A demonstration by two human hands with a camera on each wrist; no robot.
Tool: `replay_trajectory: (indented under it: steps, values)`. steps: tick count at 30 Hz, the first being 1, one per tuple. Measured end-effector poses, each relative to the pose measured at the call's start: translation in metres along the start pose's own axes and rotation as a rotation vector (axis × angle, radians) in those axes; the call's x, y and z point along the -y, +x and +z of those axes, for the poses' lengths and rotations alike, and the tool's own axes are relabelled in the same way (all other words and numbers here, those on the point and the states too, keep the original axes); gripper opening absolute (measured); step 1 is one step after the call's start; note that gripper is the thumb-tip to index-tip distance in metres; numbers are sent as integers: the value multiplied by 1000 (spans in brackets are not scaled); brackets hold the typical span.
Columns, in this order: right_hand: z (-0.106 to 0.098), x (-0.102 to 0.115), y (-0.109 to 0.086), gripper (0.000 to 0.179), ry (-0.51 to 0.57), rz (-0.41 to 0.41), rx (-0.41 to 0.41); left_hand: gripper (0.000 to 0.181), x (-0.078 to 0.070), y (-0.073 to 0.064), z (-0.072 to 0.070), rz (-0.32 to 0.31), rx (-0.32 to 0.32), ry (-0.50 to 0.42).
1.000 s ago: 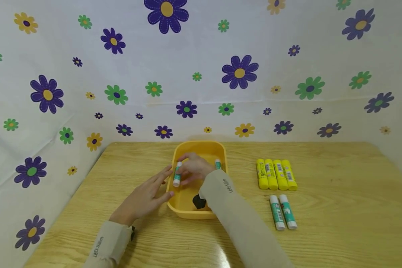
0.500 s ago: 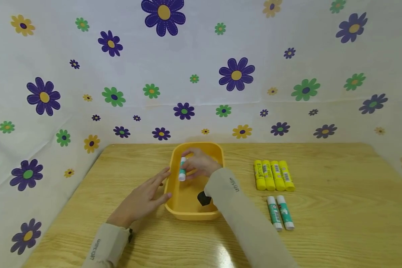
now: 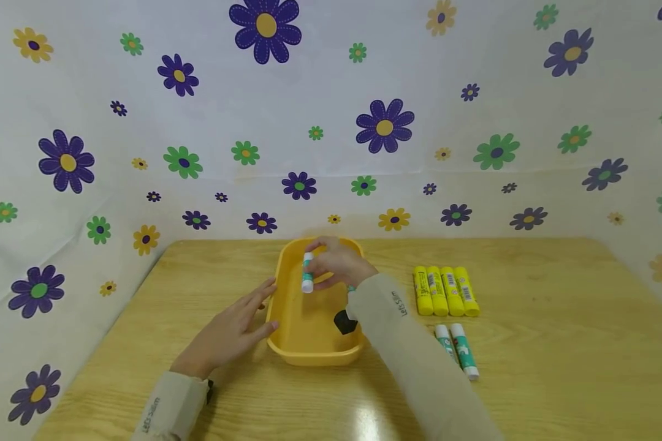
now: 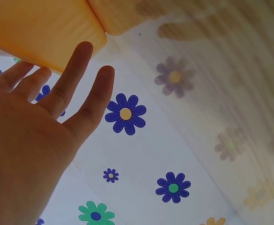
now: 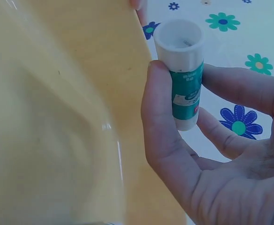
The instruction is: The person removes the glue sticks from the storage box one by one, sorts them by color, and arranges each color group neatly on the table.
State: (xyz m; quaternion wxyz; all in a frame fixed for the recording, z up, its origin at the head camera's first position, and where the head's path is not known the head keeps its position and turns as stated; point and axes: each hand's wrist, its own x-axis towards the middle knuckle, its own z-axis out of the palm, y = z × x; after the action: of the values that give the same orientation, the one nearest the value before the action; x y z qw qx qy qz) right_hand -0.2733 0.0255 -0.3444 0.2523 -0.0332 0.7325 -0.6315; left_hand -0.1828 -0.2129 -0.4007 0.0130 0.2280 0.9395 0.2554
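My right hand pinches a green-and-white glue stick over the yellow plastic tub. In the right wrist view the glue stick sits between thumb and fingers, its white end towards the camera. My left hand has its fingers spread and touches the tub's left side; the left wrist view shows those fingers straight against the tub wall. Another green glue stick lies in the tub, mostly hidden behind the right wrist.
Several yellow glue sticks lie in a row on the wooden table, right of the tub. Nearer, two green-and-white glue sticks lie side by side, one partly covered by the right sleeve. A flowered cloth hangs behind.
The right hand has lifted the glue stick away from the tub's left side, moving it right and up. The left hand stays at the tub's edge. The head view has shifted slightly.
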Motion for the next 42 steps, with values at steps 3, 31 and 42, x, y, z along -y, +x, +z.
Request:
replay_trajectory:
  steps: [3,31,42]
  values:
    - [-4,5,-3,51,-6,-16,-6,73,0,0,-2,0,-6,2]
    - [-48,17,-44,43,-129,-107,-29,72,3,-2,0,45,-24,12]
    - [-68,8,-54,46,-144,-128,-44,72,2,-1,1,36,-20,30]
